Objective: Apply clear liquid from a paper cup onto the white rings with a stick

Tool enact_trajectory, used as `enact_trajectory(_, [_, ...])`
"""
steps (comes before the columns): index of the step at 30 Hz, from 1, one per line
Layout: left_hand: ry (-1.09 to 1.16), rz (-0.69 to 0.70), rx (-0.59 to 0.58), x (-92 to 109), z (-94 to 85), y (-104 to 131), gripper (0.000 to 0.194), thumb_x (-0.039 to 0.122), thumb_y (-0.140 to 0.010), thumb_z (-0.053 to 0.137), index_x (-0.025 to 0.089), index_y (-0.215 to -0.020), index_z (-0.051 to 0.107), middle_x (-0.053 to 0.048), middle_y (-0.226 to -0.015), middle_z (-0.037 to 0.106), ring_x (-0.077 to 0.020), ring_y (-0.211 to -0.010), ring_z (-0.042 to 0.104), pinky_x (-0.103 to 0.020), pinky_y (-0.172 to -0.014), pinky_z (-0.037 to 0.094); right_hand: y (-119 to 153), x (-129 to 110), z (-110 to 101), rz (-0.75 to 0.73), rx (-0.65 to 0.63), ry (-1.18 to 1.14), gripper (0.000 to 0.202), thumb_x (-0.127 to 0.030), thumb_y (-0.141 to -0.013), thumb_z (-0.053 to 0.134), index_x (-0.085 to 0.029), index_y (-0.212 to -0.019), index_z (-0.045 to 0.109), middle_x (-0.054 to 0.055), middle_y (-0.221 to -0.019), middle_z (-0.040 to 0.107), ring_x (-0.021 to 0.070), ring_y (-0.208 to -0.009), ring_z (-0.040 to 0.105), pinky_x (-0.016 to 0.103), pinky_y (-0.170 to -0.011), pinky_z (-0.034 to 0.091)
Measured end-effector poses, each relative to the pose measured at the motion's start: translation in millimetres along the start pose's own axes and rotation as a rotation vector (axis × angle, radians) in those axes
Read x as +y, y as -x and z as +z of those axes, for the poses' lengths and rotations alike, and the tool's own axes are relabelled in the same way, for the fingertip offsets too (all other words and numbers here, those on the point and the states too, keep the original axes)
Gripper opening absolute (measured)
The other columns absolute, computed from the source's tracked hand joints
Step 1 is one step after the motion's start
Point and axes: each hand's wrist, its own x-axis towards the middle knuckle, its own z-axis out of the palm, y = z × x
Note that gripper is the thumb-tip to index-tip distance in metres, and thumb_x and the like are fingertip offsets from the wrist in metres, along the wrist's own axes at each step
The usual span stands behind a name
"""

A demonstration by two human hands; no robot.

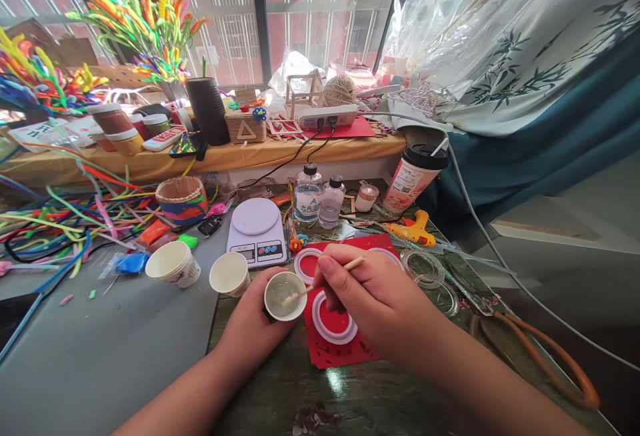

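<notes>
My left hand (253, 319) is wrapped round a paper cup (285, 296) that holds a cloudy, clear liquid. Between the pinched fingers of my right hand (360, 283) is a thin wooden stick (354, 263), its lower end dipped in the liquid. Just left of the held cup stands another paper cup (229, 274). White ring moulds (335, 339) lie on a red sheet (320, 355) below and behind my right hand, which partly covers them.
Behind the hands stand a white scale (257, 233) and two clear bottles (307, 195). Stacked cups (173, 265) are at the left. On the right are a yellow glue gun (415, 229), large scissors (545, 356) and a drink cup (413, 179). A cable (470, 203) hangs down there.
</notes>
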Motion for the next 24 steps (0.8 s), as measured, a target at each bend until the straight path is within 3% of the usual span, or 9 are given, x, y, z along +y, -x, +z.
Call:
enact_trajectory(10, [0.017,-0.008,0.015,1.6,0.3,-0.1,0.049,0.023,-0.080,0.083,0.023,-0.128,0.071,-0.012,-0.129,0.080,-0.0323,-0.116,0.077,-0.049,-0.105,0.062,0.3,1.8,0.5,0.020,0.020,-0.001,0.044,-0.045,-0.115,0.040,-0.025,-0.079,0.052,-0.001,-0.069,0.059,0.0175,-0.064,0.054,0.032,-0.060,0.039])
enact_trajectory(13, [0.026,-0.020,-0.004,2.7,0.2,-0.2,0.048,0.022,-0.080,0.083,0.023,-0.127,0.071,-0.011,-0.128,0.080,-0.0315,-0.115,0.078,-0.048,-0.104,0.063,0.5,1.2,0.1,0.019,-0.044,-0.027,0.043,-0.046,-0.115,0.042,-0.025,-0.079,0.054,-0.001,-0.071,0.061,0.0173,-0.064,0.056,0.031,-0.060,0.039])
enact_trajectory(17, [0.018,-0.027,-0.018,3.5,0.1,0.2,0.049,0.023,-0.081,0.081,0.023,-0.129,0.071,-0.011,-0.130,0.080,-0.0316,-0.118,0.077,-0.048,-0.107,0.062,0.6,1.1,-1.0,0.019,0.018,-0.021,0.042,-0.044,-0.115,0.041,-0.024,-0.081,0.056,0.000,-0.072,0.062,0.0181,-0.066,0.057,0.032,-0.061,0.040])
enact_trajectory(20, [0.018,-0.013,-0.019,4.2,0.2,0.1,0.047,0.023,-0.081,0.081,0.024,-0.127,0.071,-0.010,-0.128,0.080,-0.0317,-0.116,0.077,-0.048,-0.105,0.062,0.4,2.0,-0.6,0.025,-0.044,-0.040,0.044,-0.045,-0.115,0.043,-0.025,-0.077,0.052,-0.001,-0.069,0.060,0.0175,-0.064,0.056,0.031,-0.059,0.040])
enact_trajectory(24, [0.042,-0.004,-0.039,4.9,0.5,-0.3,0.046,0.020,-0.084,0.079,0.025,-0.128,0.072,-0.009,-0.129,0.080,-0.0309,-0.116,0.077,-0.047,-0.105,0.063,0.6,3.2,3.1,0.036,0.037,-0.009,0.044,-0.047,-0.116,0.040,-0.025,-0.080,0.053,-0.001,-0.068,0.058,0.0177,-0.063,0.055,0.030,-0.058,0.038])
